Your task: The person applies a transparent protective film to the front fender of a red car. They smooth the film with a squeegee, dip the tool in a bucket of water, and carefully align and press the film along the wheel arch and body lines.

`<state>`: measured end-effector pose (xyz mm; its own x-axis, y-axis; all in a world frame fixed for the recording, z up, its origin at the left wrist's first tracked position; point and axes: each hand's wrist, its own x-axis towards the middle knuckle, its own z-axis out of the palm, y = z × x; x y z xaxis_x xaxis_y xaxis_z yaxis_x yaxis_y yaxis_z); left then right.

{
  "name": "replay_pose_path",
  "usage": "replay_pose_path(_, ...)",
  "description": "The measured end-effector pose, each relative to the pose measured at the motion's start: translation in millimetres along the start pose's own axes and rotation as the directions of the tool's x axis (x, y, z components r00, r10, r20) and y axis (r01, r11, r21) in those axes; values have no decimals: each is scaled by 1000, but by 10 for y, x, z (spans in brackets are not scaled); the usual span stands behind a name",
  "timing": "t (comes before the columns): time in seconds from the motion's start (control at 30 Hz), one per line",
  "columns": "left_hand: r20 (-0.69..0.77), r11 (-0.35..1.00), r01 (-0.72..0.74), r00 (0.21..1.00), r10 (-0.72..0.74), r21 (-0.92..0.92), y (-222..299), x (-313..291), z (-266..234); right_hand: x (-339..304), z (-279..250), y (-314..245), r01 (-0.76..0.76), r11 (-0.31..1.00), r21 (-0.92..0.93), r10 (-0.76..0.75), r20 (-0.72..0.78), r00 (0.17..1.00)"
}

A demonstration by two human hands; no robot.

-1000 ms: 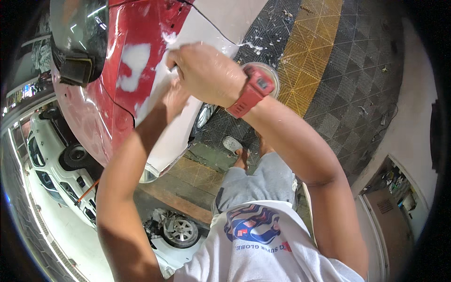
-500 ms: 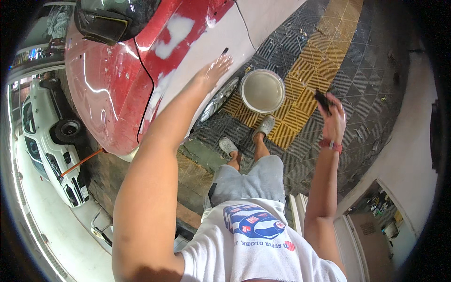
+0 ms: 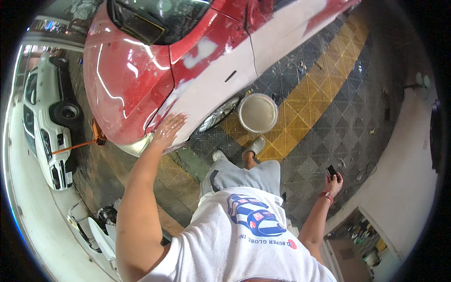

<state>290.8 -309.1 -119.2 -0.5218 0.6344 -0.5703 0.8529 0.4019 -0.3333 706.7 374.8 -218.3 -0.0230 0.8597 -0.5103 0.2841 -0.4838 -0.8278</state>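
Note:
My left hand (image 3: 170, 129) lies flat with fingers spread on the front fender of a red car (image 3: 127, 77), close to the headlight. The palm side is hidden, and the back of the hand looks wet. Pale, matte filler or primer (image 3: 213, 96) covers much of the fender and door, with red paint around it. Out to the right, away from the car, my right hand (image 3: 334, 185) grips a small flat black piece (image 3: 331, 170), whose exact kind I cannot make out. Beside the front wheel (image 3: 218, 114) stands a round bucket (image 3: 276, 115) of cloudy liquid.
My feet in grey clogs (image 3: 256, 144) stand just behind the bucket. Black and yellow grid tiles (image 3: 305, 110) cover the floor. At the left is a white pickup (image 3: 35, 113), with an orange bar (image 3: 73, 147) between it and the car. A pale wall (image 3: 399, 150) runs along the right.
My left hand has slid back along the fender toward the headlight. My right hand has moved lower and nearer my body, still holding the black piece. The view has shifted.

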Motion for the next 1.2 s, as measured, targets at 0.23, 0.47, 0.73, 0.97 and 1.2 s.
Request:
replay_pose_path(0.23,-299,917,351,869,-394,-188,-222,439,-769,-578,1663,-929,136,989,62,-150,428,891)
replay_pose_path(0.47,-382,823,356,756,-532,-443,-240,702,-1028,-2044,3481,-1670,241,956,165,-271,808,524)
replay_pose_path(0.73,-212,659,443,709,-673,-608,318,-204,130,-3946,4947,-2224,374,886,273,-349,925,153)
replay_pose_path(0.97,-31,437,609,560,-828,-662,713,-1160,963,-4816,6104,-2242,348,912,217,-237,971,16)
replay_pose_path(1.2,476,-404,508,13,-879,-761,1314,-1393,1570,-5226,7173,-2013,254,966,45,-112,960,257)
